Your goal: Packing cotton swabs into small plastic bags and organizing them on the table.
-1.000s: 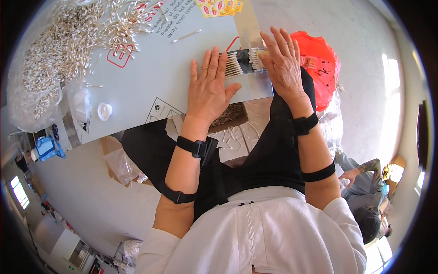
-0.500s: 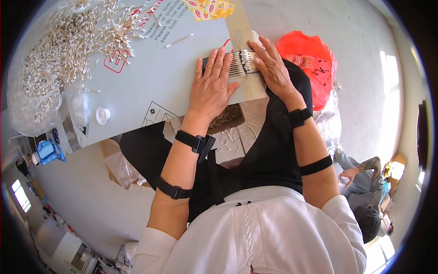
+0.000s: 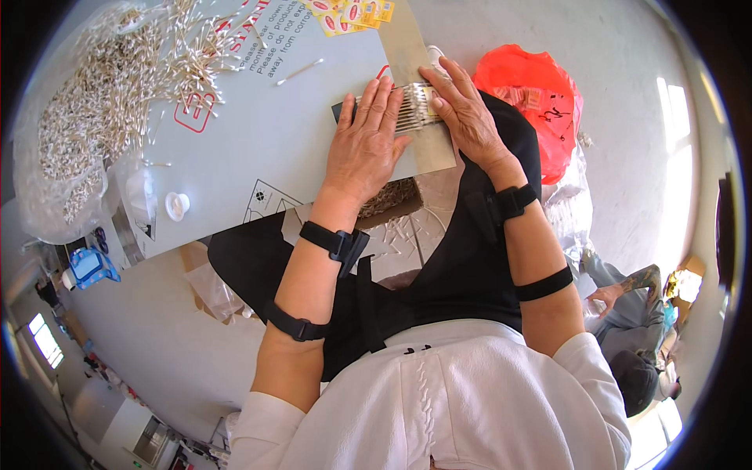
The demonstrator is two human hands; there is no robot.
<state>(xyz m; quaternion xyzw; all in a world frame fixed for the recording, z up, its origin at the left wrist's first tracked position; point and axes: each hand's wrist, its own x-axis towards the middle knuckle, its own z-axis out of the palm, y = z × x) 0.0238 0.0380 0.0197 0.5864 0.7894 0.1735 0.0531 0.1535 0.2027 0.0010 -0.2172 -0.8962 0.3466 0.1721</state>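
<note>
A row of cotton swabs (image 3: 410, 112) lies side by side near the right end of the grey sheet-covered table (image 3: 251, 141). My left hand (image 3: 365, 149) rests flat over the left ends of the swabs, its fingers stretched out and the thumb apart. A dark strip (image 3: 338, 112) shows at its fingertips' left. Against the other ends of the row lies my right hand (image 3: 467, 117), fingers extended, beside a small yellowish piece at the row's right end. What lies beneath my palms is hidden.
Loose swabs (image 3: 94, 117) spill from a clear bag at the left. One swab (image 3: 300, 72) lies alone. Yellow printed cards (image 3: 352, 16) are at the far edge, a small white lid (image 3: 177, 206) nearer. A red bag (image 3: 540, 110) stands right; a person (image 3: 634, 329) sits behind it.
The dark strip and swab row have shifted slightly left, with more swab tips drawn together between my hands. Both hands stay nearly in place; the view has tilted a little.
</note>
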